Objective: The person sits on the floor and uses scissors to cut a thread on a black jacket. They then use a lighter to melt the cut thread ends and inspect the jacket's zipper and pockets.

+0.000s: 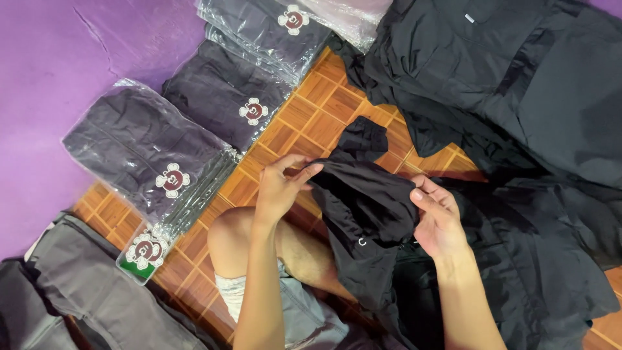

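Both hands' fingers (304, 174) pinching black garment (366, 207), orange tiled floor (311, 123), purple wall (58, 58)

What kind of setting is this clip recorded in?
Probably a home or small workshop floor used for packing clothes: a tiled floor, stacks of bagged dark garments, a loose black pile, and both hands holding a black garment.
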